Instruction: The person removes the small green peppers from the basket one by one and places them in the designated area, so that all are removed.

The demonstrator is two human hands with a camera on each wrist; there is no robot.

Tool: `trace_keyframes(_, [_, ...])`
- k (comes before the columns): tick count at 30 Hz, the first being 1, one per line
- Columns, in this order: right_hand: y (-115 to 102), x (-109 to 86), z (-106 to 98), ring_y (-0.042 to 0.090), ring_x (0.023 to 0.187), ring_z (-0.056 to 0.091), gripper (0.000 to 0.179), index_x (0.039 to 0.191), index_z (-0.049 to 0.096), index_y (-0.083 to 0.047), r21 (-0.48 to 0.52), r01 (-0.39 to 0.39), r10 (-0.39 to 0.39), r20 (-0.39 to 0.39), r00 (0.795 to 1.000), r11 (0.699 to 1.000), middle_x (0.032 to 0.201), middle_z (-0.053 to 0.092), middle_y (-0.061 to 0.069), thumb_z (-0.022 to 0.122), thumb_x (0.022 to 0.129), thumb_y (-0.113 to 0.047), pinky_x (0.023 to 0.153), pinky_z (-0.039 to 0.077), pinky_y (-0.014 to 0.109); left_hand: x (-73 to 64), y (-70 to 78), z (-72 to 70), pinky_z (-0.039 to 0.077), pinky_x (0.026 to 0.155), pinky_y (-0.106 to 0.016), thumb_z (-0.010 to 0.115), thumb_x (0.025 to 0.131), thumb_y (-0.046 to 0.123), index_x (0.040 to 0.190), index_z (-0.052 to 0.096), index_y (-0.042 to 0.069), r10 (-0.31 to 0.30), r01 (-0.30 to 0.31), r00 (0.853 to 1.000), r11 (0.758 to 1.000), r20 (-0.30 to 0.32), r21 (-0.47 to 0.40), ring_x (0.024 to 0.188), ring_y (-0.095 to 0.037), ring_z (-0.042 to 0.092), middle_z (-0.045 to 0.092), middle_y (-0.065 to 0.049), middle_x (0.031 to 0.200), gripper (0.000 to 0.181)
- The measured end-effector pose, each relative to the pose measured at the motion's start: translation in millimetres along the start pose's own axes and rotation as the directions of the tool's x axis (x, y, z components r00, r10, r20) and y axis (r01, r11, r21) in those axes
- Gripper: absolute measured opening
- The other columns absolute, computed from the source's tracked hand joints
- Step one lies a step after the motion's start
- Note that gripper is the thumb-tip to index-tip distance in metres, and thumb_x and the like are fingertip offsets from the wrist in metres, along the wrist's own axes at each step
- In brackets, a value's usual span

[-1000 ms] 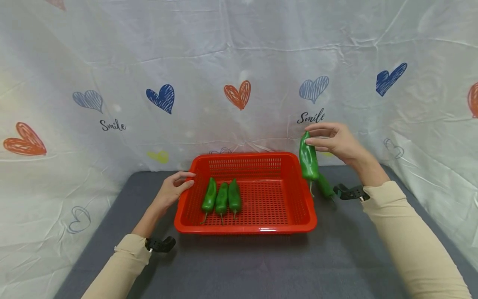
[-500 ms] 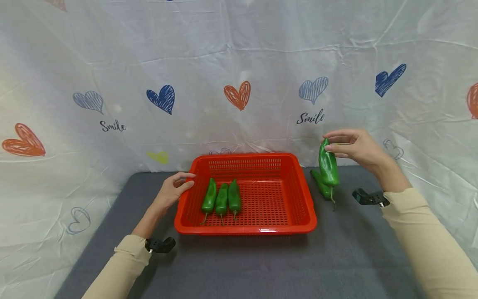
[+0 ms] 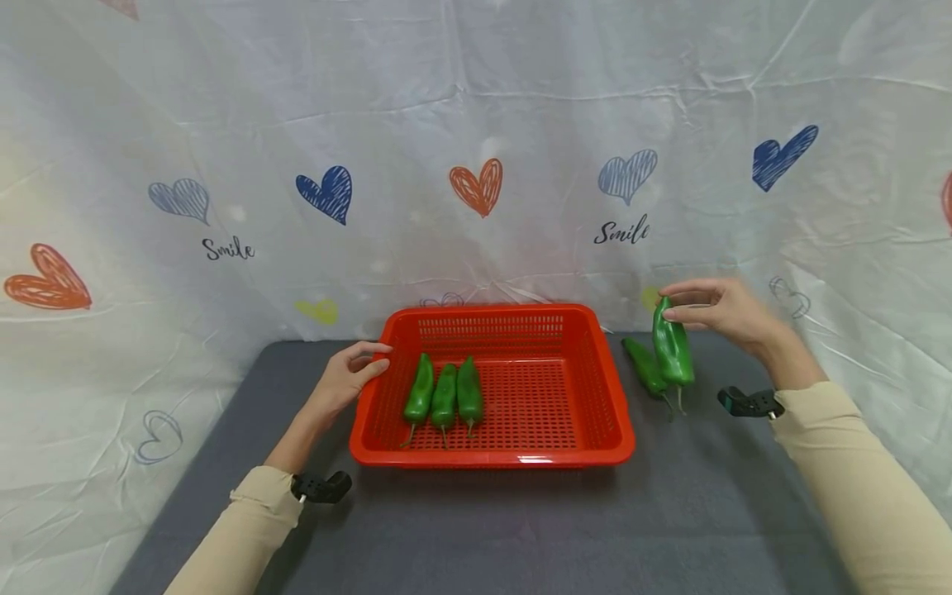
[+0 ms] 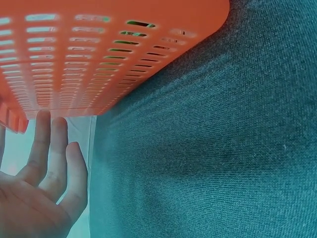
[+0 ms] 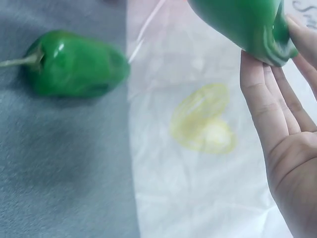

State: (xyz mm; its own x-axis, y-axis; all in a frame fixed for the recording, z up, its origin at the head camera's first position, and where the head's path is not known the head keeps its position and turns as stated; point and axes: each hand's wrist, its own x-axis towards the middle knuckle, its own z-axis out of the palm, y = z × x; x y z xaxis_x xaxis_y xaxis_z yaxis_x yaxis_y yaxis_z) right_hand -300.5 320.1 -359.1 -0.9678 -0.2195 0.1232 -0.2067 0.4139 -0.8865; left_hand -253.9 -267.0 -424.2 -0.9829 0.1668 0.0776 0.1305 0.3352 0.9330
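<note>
Now lower and farther from the red plastic basket, the right hand pinches a glossy, tapered green pepper by its tip, stem down beside the lying pepper, a likely set-down calling for gentle lowering to the tabletop, while the left hand, fingers relaxed, touches the basket.

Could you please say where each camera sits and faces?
Head: on the head, facing forward and down at the basket; left hand, right hand, sleeves show.
Left wrist: on that wrist, facing the basket's side; left fingers show.
Right wrist: on that wrist, facing the lying pepper; right fingers show.
Head and right wrist both show the held pepper.
</note>
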Motion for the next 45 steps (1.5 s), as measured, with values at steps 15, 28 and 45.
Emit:
trace_keyframes(15, [39, -2.4, -13, 0.010, 0.101, 0.067, 0.042, 0.134, 0.064, 0.000, 0.038, 0.005, -0.008, 0.071, 0.997, 0.999, 0.119, 0.069, 0.000, 0.074, 0.096, -0.012, 0.081, 0.056, 0.029, -0.9, 4.3, 1.5, 0.058, 0.078, -0.039, 0.065, 0.102, 0.018, 0.138, 0.058, 0.001, 0.001, -0.001, 1.000, 1.000, -0.002, -0.019, 0.114, -0.038, 0.060, 0.057, -0.026, 0.135, 0.040])
trace_keyframes(28, [64, 4.1, -21, 0.008, 0.102, 0.066, 0.043, 0.135, 0.063, 0.000, 0.029, -0.034, 0.032, 0.074, 0.997, 0.999, 0.121, 0.069, 0.002, 0.074, 0.096, -0.013, 0.082, 0.056, 0.029, -1.2, 3.3, 0.1, 0.057, 0.078, -0.039, 0.066, 0.102, 0.019, 0.138, 0.058, 0.001, -0.023, 0.023, 1.000, 1.000, -0.015, -0.012, 0.115, -0.039, 0.059, 0.056, -0.026, 0.136, 0.040])
trace_keyframes(45, [93, 21.3, -21, 0.004, 0.098, 0.066, 0.055, 0.138, 0.056, 0.010, -0.040, -0.085, 0.088, 0.104, 0.991, 0.996, 0.123, 0.069, 0.013, 0.076, 0.095, -0.017, 0.082, 0.056, 0.032, 0.2, 4.1, 0.5, 0.057, 0.079, -0.039, 0.065, 0.103, 0.020, 0.138, 0.058, 0.002, -0.018, 0.018, 1.000, 1.000, -0.008, -0.018, 0.119, -0.040, 0.057, 0.054, -0.025, 0.139, 0.040])
